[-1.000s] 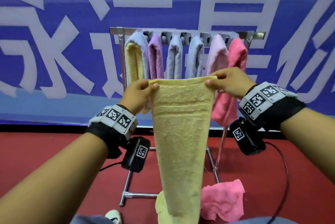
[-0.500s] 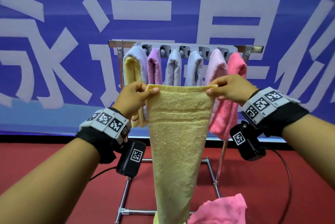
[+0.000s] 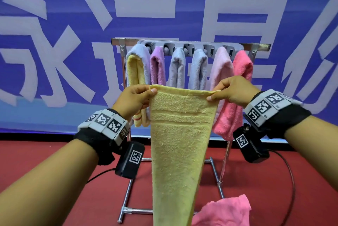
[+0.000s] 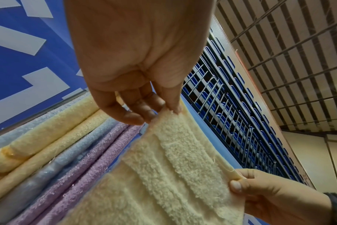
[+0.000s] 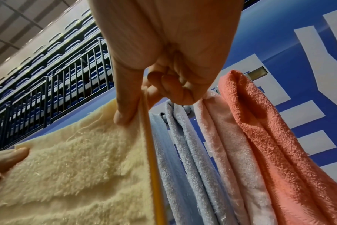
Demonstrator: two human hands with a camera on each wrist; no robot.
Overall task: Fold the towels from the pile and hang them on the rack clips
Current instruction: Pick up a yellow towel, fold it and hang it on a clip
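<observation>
- Hanging straight down between the two hands, the yellow towel [image 3: 180,134] is stretched flat along its top edge and tapers toward the floor, its lower end out of sight at the bottom of the head view.
- Compared with a second ago, the towel has been lifted higher and closer to the rack [image 3: 190,42]; its top edge now covers the lower parts of the towels already hung, and less of the floor pile shows. I take that to mean the spreading is done and the fold comes next.
- The left hand [image 3: 134,98] pinches the towel's top left corner between thumb and fingers; the right hand [image 3: 233,89] pinches the top right corner the same way, other fingers curled in.
- Both hands are level, well apart, with the towel taut between them, in front of the rack but not touching it as far as I can tell.
- Behind, the hung towels [image 3: 176,66] fill the rack clips: yellow with pale blue, purple, grey, blue, light pink, bright pink.
- A pink towel [image 3: 225,211] lies crumpled on the red floor [image 3: 36,156] by the rack's foot.
</observation>
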